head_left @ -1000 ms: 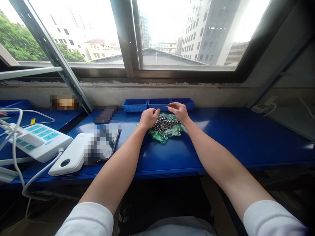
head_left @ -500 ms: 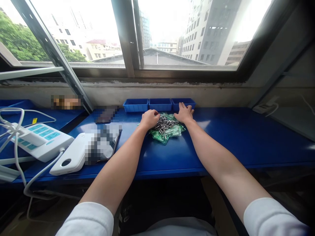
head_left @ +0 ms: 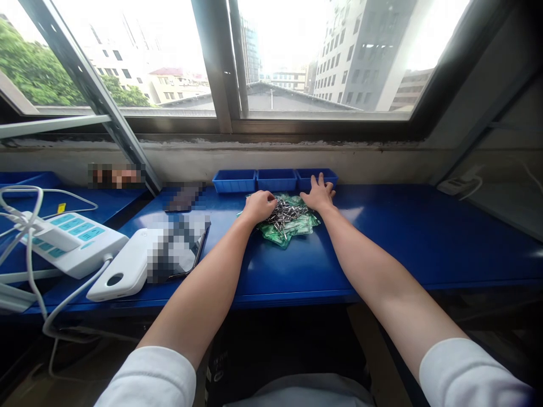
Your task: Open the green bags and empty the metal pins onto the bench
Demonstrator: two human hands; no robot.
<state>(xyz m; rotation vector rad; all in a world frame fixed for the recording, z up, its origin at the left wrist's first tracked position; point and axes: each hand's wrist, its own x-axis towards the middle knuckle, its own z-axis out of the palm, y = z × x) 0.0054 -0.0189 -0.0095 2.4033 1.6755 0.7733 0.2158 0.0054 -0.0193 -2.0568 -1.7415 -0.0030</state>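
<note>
Holding your right hand (head_left: 319, 196) spread by the right blue bin (head_left: 304, 180), left hand (head_left: 258, 207) curled — grip unclear — at metal pieces (head_left: 287, 213) on green packets (head_left: 297, 228), you're apparently handling these, any pick wanting fine pinching.

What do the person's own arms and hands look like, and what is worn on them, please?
Both the left hand and the right hand are without gloves, and the forearms are bare, with no watch or bracelet visible. The left sleeve and right sleeve are white and short, with a plain hem and no clear markings.
</note>
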